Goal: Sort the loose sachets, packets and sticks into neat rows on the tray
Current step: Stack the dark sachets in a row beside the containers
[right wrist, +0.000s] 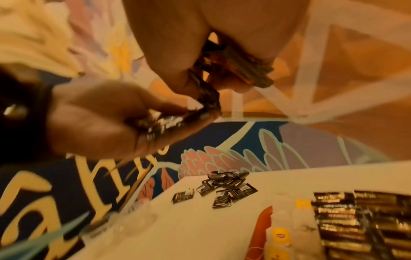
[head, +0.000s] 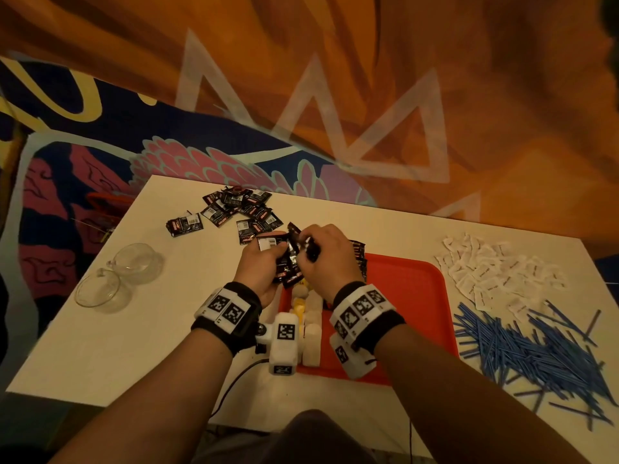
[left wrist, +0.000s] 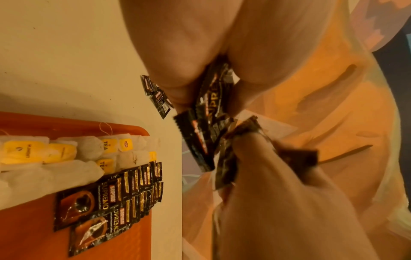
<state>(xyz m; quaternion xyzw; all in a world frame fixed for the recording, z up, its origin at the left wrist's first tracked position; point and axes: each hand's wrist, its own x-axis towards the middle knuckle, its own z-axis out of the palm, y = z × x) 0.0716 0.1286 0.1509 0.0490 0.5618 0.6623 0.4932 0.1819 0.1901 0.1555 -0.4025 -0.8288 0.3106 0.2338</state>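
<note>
Both hands meet above the far left corner of the red tray. My left hand grips a small stack of black coffee sachets. My right hand pinches further black sachets against that stack. On the tray lie a row of tea bags and overlapping rows of black sachets. A loose pile of black sachets lies on the table beyond the hands. White sachets and blue sticks lie in heaps to the right of the tray.
Two clear glass cups stand on the white table to the left. A black cable runs off the front edge. A painted wall rises just behind the table's far edge.
</note>
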